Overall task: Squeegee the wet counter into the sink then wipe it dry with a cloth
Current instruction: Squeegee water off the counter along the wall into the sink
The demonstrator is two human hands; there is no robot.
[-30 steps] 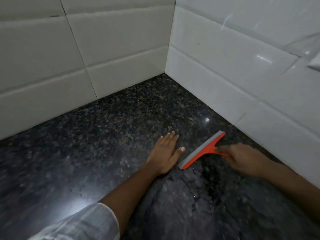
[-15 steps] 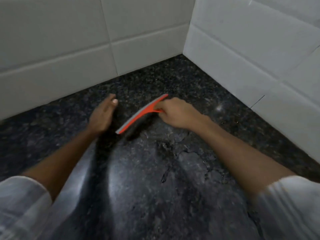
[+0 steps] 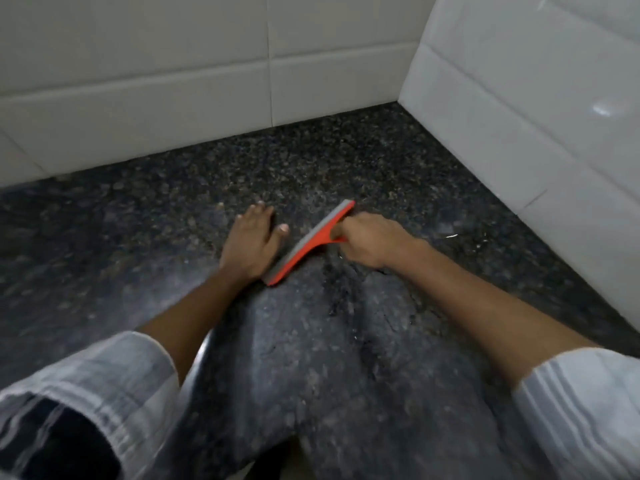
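Note:
An orange squeegee [image 3: 304, 245] with a grey rubber blade lies slanted on the dark speckled granite counter [image 3: 173, 209]. My right hand [image 3: 370, 240] is closed around its handle, on the blade's right side. Flat on the counter lies my left hand [image 3: 251, 245], fingers together, its thumb side touching the blade's left edge. Streaks and beads of water [image 3: 346, 299] glisten on the stone just behind the blade, toward me. No sink and no cloth are in view.
White tiled walls [image 3: 207, 81] meet in a corner at the back right, and the right wall [image 3: 519, 116] runs close beside my right arm. The counter stretches away to the left. A curved metallic edge [image 3: 202, 348] shows beneath my left forearm.
The squeegee and my right hand slid left from beside the right wall. My left hand kept resting flat beside the blade. The camera swung, shifting the corner in view.

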